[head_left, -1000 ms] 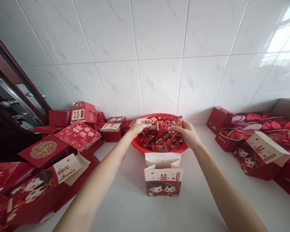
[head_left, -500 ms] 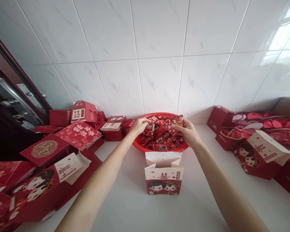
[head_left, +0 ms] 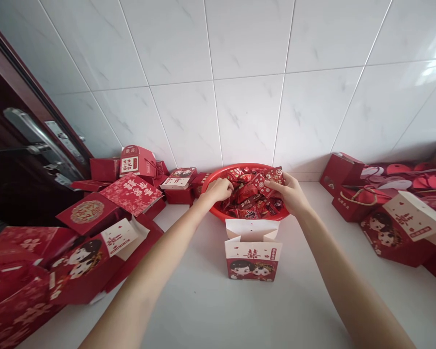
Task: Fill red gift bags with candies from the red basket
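Observation:
A red plastic basket (head_left: 218,212) full of red-wrapped sweets (head_left: 247,192) stands against the tiled wall. My right hand (head_left: 293,194) is closed on a red patterned packet (head_left: 272,177), thumb in front, at the basket's right side. Over the left side, my left hand (head_left: 220,190) dips among the sweets with curled fingers. Its fingertips are partly hidden, so what they grip cannot be made out. Just in front of the basket stands an upright gift box (head_left: 253,264), red and cream with two cartoon figures, its top flaps open.
Red gift boxes (head_left: 131,194) are heaped on the left, near a dark door with a metal handle (head_left: 39,138). To the right are more boxes, one with a rope handle (head_left: 363,196), and another open cartoon box (head_left: 403,228). White tiles rise behind the pale tabletop (head_left: 210,310).
My left hand has gone lower into the sweets, its fingers now more curled. The right hand still holds the patterned packet. The whole view has shifted slightly.

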The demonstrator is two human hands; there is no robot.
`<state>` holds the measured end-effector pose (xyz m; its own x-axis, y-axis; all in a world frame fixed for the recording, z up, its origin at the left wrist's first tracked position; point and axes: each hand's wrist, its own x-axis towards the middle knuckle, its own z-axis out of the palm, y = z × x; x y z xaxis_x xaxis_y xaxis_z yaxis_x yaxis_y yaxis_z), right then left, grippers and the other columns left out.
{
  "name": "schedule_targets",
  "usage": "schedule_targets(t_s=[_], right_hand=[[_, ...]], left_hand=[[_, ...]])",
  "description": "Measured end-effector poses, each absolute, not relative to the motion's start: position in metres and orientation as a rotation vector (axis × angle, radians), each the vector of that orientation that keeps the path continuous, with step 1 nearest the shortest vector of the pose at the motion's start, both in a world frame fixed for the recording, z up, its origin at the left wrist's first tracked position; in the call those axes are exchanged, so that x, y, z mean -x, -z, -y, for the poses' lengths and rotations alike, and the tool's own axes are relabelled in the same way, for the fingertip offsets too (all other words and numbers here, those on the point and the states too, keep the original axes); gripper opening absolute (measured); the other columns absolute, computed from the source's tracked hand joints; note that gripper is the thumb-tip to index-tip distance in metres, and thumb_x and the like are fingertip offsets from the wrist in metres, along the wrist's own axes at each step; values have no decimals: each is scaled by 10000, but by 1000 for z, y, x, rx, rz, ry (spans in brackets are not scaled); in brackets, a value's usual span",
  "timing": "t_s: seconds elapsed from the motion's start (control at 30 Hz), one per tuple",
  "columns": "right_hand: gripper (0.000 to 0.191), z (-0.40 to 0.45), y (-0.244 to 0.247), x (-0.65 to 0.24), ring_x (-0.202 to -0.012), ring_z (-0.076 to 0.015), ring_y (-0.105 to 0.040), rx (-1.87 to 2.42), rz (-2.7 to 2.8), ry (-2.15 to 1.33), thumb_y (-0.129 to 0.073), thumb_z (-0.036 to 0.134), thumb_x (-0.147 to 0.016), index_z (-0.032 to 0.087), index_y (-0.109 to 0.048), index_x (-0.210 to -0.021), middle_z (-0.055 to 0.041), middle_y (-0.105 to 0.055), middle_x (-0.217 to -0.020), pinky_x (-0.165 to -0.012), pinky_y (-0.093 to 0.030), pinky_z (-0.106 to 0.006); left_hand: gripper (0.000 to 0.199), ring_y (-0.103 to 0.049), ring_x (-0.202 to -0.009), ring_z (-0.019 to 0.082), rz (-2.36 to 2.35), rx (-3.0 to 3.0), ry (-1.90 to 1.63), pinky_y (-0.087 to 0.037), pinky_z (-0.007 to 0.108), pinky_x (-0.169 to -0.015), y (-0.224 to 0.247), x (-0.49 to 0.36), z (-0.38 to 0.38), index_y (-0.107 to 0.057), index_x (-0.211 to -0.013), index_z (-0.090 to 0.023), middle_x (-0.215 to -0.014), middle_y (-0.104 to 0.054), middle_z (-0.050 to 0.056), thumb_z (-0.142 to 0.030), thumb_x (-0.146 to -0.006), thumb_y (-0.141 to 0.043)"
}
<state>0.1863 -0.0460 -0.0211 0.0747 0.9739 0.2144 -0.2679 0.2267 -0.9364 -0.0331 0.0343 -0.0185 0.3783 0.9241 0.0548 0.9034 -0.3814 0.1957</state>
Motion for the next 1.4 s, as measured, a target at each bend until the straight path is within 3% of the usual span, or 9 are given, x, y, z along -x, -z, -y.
schedule_targets(t_s=[0.1,0.27,0.5,0.63,0.7,0.97,1.2,1.4], right_hand=[[449,46,21,-186,-741,-207,-712,868,1067,-1126,-917,353,-544,194,-683,-892,-14,-757,-829,-710,-604,-337],[435,46,21,-186,-742,-207,-716,860,1079,-1131,-907,350,-559,200,-685,-902,-10,-758,-831,-716,-604,-336],[406,46,20,-186,-786,-229,-729,873,1089,-1128,-887,351,-585,203,-687,-905,-24,-769,-860,-732,-604,-352],[408,46,21,-186,-779,-229,-728,875,1091,-1122,-890,354,-579,204,-685,-898,-20,-767,-856,-732,-604,-355],[418,46,21,-187,-773,-227,-727,870,1085,-1123,-896,359,-574,203,-686,-901,-17,-765,-849,-732,-606,-356],[451,49,12,-184,-859,-225,-738,722,1074,-1257,-936,352,-550,195,-708,-906,-39,-778,-929,-819,-624,-368],[376,76,-20,-167,-823,-214,-735,640,1147,-1282,-882,410,-646,208,-719,-919,-46,-777,-927,-758,-619,-340],[365,101,-40,-155,-778,-212,-729,655,1128,-1191,-898,396,-619,209,-709,-870,-31,-767,-855,-743,-609,-347]], left_hand=[[324,-720,-908,251,-1711,-2457,-144,-516,297,-782,19,34,-35,-806,-824,-219,-962,-793,81,-70,-738,-531],[327,-716,-954,227,-1708,-2406,-111,-527,256,-803,21,37,-41,-800,-895,-225,-1008,-790,63,-71,-691,-595],[561,-687,-1112,257,-1637,-2363,-140,-543,248,-868,21,40,-45,-771,-1088,-214,-1192,-749,70,-6,-576,-680],[487,-731,-945,246,-1533,-2137,-418,-577,274,-737,16,49,-45,-777,-991,-202,-963,-790,56,3,-552,-726],[427,-731,-924,250,-1393,-1972,-639,-584,306,-755,9,55,-41,-774,-929,-185,-889,-788,58,-25,-532,-768],[393,-718,-1001,250,-990,-1733,-1150,-535,425,-981,-29,55,13,-756,-930,-147,-1026,-780,98,-313,-592,-869],[363,-727,-955,251,-909,-1700,-1423,-569,398,-911,-33,37,53,-738,-928,-141,-986,-775,95,-382,-673,-828],[279,-722,-967,238,-853,-1681,-1583,-587,364,-882,-37,29,79,-727,-895,-157,-983,-772,78,-351,-708,-802]])
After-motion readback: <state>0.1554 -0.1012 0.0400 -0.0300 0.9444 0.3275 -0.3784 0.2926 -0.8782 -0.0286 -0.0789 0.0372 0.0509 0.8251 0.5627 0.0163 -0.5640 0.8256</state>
